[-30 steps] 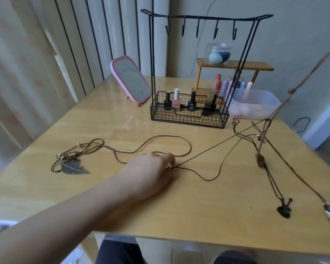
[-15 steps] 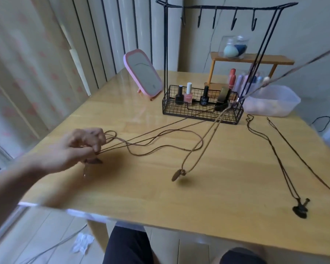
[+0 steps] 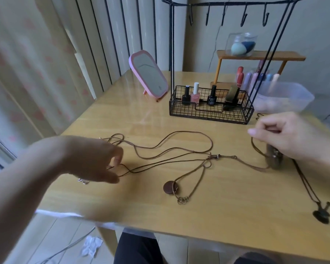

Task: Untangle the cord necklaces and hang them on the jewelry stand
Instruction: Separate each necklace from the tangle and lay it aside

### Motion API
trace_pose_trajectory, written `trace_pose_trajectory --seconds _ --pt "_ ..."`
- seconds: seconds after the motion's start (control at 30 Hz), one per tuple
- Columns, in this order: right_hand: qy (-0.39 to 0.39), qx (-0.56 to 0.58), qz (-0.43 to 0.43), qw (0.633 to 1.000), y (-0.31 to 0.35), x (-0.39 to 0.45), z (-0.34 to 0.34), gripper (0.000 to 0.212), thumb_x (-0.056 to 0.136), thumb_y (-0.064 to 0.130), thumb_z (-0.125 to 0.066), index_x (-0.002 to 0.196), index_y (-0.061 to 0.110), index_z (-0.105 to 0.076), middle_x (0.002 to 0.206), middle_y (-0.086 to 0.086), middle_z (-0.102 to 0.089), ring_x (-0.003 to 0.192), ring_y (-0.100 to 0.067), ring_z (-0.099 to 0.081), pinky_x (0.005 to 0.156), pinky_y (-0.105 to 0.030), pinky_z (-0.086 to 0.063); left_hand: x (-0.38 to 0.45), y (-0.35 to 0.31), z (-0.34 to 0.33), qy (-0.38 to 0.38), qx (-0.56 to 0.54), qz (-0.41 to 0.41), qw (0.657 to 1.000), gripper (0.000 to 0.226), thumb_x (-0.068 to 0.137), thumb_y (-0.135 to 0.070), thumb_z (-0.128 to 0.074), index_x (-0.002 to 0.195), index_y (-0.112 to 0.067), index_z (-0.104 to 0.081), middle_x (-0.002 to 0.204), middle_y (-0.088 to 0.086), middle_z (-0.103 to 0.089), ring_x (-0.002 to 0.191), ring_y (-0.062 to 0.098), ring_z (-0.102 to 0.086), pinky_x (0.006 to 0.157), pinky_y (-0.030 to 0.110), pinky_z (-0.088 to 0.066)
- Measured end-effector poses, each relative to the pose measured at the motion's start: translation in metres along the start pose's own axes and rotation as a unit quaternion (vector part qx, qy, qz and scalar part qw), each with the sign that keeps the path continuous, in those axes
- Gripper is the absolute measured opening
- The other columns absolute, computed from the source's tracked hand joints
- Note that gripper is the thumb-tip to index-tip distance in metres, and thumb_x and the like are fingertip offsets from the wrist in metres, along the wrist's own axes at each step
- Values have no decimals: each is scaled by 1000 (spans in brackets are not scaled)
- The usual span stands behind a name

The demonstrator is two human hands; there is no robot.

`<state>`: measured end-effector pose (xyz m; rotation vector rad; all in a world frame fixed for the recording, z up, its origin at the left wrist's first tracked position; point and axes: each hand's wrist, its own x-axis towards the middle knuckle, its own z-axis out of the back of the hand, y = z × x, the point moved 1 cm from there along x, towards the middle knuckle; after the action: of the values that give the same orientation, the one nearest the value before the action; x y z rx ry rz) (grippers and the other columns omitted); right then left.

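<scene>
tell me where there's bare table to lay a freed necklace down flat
Free: the near edge of the table, between the round brown pendant and the dark pendant; also the strip between the pink mirror and the cord loops. Crowded: the middle, where cords run from the left hand to the right hand, and around the jewelry stand.

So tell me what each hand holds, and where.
Left hand pinches thin dark cords at their left end. Right hand grips a brown cord near its right end.
</scene>
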<state>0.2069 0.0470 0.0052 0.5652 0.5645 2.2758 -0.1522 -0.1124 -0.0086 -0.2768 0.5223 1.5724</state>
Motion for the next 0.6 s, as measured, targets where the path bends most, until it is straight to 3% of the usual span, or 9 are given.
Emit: trace_pose_trajectory --seconds 0.07,0.2,0.27,0.33,0.4,0.43,0.47,0.53,0.6 --pt "-16 14 56 998 6 2 0 43 84 53 -61 54 21 -56 46 6 -48 43 -5 -41 46 -11 -31 10 -18 10 -68 2 -23 997 25 92 -58 -52 109 -40 -47 95 -12 -62 80 12 -57 70 28 -46" --pt "78 -71 216 971 4 -18 -47 47 95 55 -51 59 28 -39 49 8 -32 45 -4 -32 44 -23 -34 50 6 17 -222 -58 6 973 26 94 -37 -60 118 -28 -57 106 -7 -61 94 18 -58 78 32 -50" --pt "102 -113 246 957 6 -24 -65 42 98 57 -46 65 32 -36 55 13 -32 52 -1 -34 47 -28 -40 61 39 10 -214 -63 51 974 42 89 -45 -64 125 -25 -56 116 -3 -57 106 21 -55 89 38 -51" --pt "68 -60 254 963 8 -19 -78 40 97 53 -49 66 28 -48 62 15 -46 60 -1 -46 55 -31 -46 63 62 -3 -136 -79 70 985 54 84 -56 -67 126 -26 -54 122 -2 -53 110 21 -54 96 40 -48" --pt "-23 15 159 987 9 6 -77 35 92 50 -56 71 23 -67 72 10 -62 70 -9 -58 66 -33 -50 62 77 -14 -108 -119 71 984 49 81 -55 -71 118 -27 -56 116 -4 -52 105 19 -55 95 34 -47" --pt "-54 -20 69 996 8 24 -75 32 88 53 -58 77 26 -70 77 9 -64 75 -11 -60 71 -35 -52 60 82 -19 -114 -133 69 982 41 81 -50 -73 111 -27 -58 112 -4 -53 101 18 -56 91 31 -47" --pt "-47 -109 -31 992 4 42 -75 32 85 59 -58 81 29 -68 81 10 -65 78 -12 -60 73 -36 -53 58 86 -23 -124 -143 70 979 31 83 -45 -74 104 -29 -58 107 -4 -55 97 18 -56 87 29 -47" --pt "45 -257 -188 947 -6 69 -80 40 84 69 -55 85 30 -63 86 8 -64 80 -15 -61 74 -38 -56 55 89 -28 -153 -160 83 972 16 86 -31 -72 90 -33 -56 98 -5 -59 91 17 -57 80 29 -47" --pt "97 -268 -227 931 -4 80 -90 39 90 62 -54 88 24 -63 86 3 -64 80 -18 -62 74 -38 -56 56 84 -32 -177 -168 89 966 24 88 -17 -66 80 -36 -54 92 -5 -59 88 18 -57 79 30 -48"
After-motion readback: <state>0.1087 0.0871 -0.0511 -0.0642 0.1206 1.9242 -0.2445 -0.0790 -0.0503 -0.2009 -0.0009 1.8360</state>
